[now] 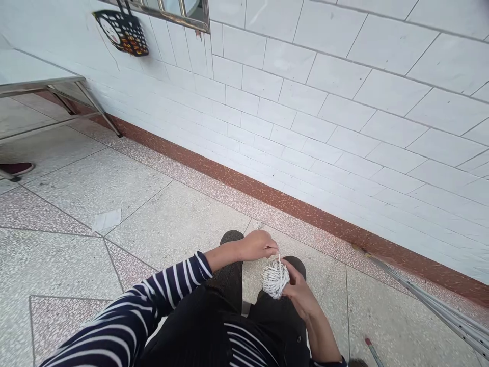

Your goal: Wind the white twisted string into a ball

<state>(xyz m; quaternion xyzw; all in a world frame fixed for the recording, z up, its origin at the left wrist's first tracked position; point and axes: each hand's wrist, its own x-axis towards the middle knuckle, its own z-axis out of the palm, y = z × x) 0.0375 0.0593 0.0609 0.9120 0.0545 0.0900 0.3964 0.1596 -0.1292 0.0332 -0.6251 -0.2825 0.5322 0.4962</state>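
Observation:
A ball of white-grey twisted cord sits above my right thigh. My right hand is closed on its right side, the thumb and fingers curled against it. Just above and left of the ball, my left hand is closed in a pinch. A short length of the cord stands up from the ball's top near those fingertips, and they appear to pinch it. The far side of the ball is hidden.
White tiles cover the wall in front. A patterned bag hangs beside a barred window at upper left. A metal-legged table and a shoe are at left. Paper lies on the floor; metal strips rest at right.

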